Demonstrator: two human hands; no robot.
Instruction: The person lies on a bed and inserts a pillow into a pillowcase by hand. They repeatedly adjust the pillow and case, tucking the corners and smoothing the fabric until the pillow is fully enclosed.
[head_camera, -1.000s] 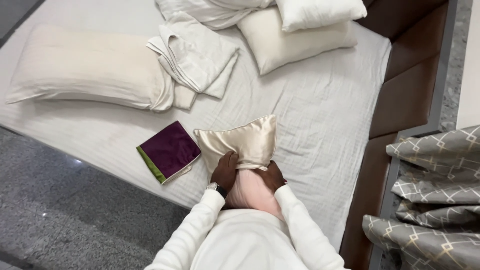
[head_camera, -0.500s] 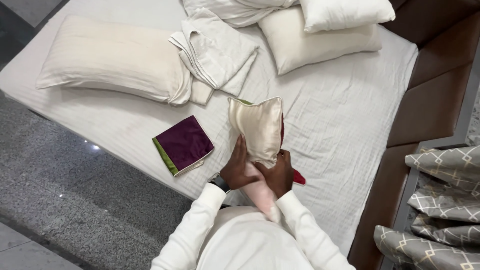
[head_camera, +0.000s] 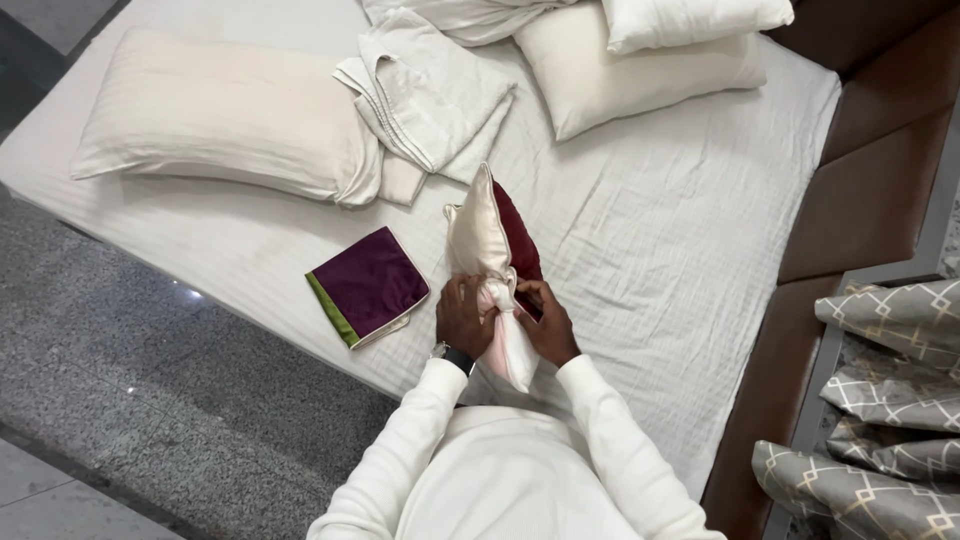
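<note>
Centre of frame: left hand (head_camera: 462, 318) and right hand (head_camera: 546, 322) both closed around a cream satin cushion cover (head_camera: 478, 240) with a maroon cushion (head_camera: 518, 240) partly inside, held on edge above the bed (head_camera: 680, 230). Left of centre, a folded purple cover (head_camera: 368, 285) lies flat; a long pillow (head_camera: 220, 115) occupies the upper left.

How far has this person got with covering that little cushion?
Partly done. The cream satin cover already wraps the upper part of the cushion, with a maroon side showing. In hand: the left hand and right hand grip the bunched open end, where pale pink cushion filling sticks out. Left: that end is not yet tucked in, and a folded purple cover lies untouched on the bed.
</note>
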